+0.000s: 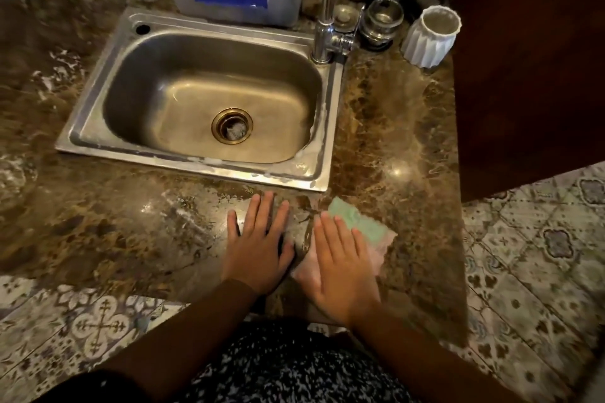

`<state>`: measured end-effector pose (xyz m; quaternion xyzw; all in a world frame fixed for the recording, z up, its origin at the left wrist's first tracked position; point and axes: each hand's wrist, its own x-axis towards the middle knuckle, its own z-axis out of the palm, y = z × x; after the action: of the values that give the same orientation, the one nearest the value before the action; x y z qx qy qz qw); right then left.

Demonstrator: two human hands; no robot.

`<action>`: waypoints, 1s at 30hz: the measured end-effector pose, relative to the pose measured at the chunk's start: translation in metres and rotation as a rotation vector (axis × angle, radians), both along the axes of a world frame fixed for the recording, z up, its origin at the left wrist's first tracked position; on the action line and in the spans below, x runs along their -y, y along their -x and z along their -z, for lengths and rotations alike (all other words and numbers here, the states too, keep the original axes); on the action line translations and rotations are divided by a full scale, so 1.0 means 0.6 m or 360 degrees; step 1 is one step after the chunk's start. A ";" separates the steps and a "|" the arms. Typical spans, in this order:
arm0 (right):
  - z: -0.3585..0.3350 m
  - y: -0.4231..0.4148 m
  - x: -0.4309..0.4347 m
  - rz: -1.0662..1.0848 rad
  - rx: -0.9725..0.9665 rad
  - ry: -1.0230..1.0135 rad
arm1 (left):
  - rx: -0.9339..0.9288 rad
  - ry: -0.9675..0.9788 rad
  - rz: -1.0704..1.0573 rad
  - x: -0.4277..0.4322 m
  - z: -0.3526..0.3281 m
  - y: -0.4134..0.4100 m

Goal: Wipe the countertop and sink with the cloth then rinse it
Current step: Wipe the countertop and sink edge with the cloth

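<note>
Home kitchen: steel sink [322, 127], faucet [327, 10], marble countertop [393, 127].

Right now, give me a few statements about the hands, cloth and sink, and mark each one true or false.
1. The right hand lies flat on the cloth. True.
2. The left hand grips the cloth. False: it rests flat on the bare countertop beside it.
3. Water runs from the tap. False: none shows.
4. The sink holds no dishes. True.
5. Suds streak the sink rim. True.
</note>
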<state>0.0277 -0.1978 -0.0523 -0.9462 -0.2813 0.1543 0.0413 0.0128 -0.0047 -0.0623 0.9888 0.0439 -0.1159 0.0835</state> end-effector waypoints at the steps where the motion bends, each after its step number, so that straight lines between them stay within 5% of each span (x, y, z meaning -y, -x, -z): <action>1: -0.002 0.022 -0.004 0.0001 -0.0002 0.0028 | -0.0008 0.0003 -0.0008 0.001 -0.003 0.000; 9: 0.001 0.034 -0.009 0.0175 -0.0015 -0.0003 | 0.0015 -0.0005 0.0024 -0.003 0.006 0.004; 14: 0.002 -0.112 -0.002 0.0539 0.0074 -0.0024 | 0.0019 -0.0042 0.0028 -0.004 0.013 0.004; 22: -0.001 -0.397 0.009 0.0119 0.0152 0.0064 | 0.0120 -0.0128 0.0039 0.001 0.016 0.006; 30: -0.007 -0.517 -0.004 -0.0206 0.0197 0.0088 | 0.0095 -0.0087 0.0051 0.000 0.014 0.005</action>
<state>0.3381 -0.1953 -0.0478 -0.9346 -0.3394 0.1056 -0.0123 0.0098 -0.0047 -0.0708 0.9943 0.0286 -0.0865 0.0558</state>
